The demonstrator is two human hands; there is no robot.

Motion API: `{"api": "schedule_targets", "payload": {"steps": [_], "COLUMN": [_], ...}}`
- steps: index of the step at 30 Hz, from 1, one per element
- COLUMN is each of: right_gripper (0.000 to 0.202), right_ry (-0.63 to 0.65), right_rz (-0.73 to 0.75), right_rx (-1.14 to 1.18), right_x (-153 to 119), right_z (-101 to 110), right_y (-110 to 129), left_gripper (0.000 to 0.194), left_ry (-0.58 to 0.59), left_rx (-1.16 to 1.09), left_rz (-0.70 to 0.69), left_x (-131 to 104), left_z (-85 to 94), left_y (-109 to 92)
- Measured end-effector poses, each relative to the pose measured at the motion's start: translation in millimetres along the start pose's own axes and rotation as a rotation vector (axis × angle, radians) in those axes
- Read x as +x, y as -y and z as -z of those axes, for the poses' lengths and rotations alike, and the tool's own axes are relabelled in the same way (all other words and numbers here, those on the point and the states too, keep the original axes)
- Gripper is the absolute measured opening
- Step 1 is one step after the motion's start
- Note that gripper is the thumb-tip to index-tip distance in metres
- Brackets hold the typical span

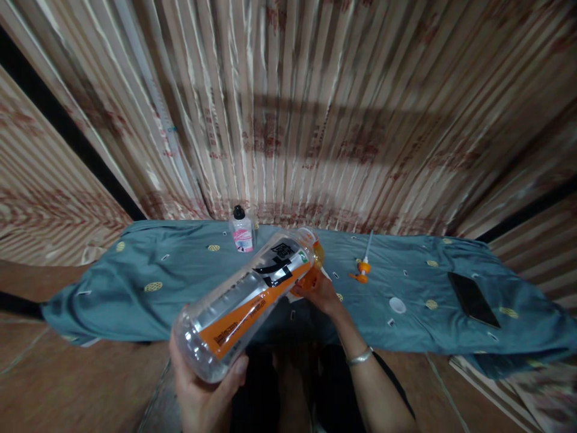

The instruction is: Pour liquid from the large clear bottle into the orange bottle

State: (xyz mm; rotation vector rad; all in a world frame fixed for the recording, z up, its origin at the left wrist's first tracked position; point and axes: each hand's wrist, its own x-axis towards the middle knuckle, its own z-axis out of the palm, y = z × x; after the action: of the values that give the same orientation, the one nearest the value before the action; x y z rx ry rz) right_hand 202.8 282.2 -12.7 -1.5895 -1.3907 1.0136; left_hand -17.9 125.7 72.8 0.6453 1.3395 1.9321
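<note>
My left hand (202,394) is wrapped round the base of a large clear plastic bottle (243,304) with an orange, black and silver label. The bottle tilts, its base near me and its neck pointing away to the right. Just beyond that neck, my right hand (321,293) grips an orange see-through container (318,255), partly hidden behind the large bottle. Whether the two mouths touch, or any liquid flows, I cannot tell. To the right, an orange pump top (363,268) with a long pale tube lies on the cloth.
A green-grey patterned cloth (193,310) covers the low table. At the back left stands a small clear bottle (242,231) with a black cap and pink label. A white disc (397,305) and a dark phone (473,299) lie on the right. Behind hangs a striped curtain (288,132).
</note>
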Motion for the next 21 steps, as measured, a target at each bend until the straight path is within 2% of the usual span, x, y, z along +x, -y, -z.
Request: {"api": "schedule_targets", "payload": {"steps": [5, 11, 15, 21], "right_gripper": [0.064, 0.058, 0.062, 0.06], "right_ry": [-0.008, -0.014, -0.003, 0.009], "right_rz": [0.011, 0.027, 0.017, 0.002], "right_rx": [-0.022, -0.024, 0.008, 0.002], "right_x": [0.7, 0.4, 0.0, -0.4], "right_z": [0.0, -2.4, -2.0, -0.1], "right_y": [-2.1, -2.4, -0.1, 0.4], "left_gripper": [0.116, 0.115, 0.113, 0.112], "left_ry": [0.018, 0.027, 0.026, 0.03], "left_rx": [0.027, 0.044, 0.07, 0.073], "left_rz": [-0.001, -0.034, -0.04, -0.063], "left_x": [0.6, 7.3, 10.1, 10.6], "left_z": [1.3, 14.2, 21.5, 22.8], "left_y": [-0.2, 16.2, 26.5, 28.0]}}
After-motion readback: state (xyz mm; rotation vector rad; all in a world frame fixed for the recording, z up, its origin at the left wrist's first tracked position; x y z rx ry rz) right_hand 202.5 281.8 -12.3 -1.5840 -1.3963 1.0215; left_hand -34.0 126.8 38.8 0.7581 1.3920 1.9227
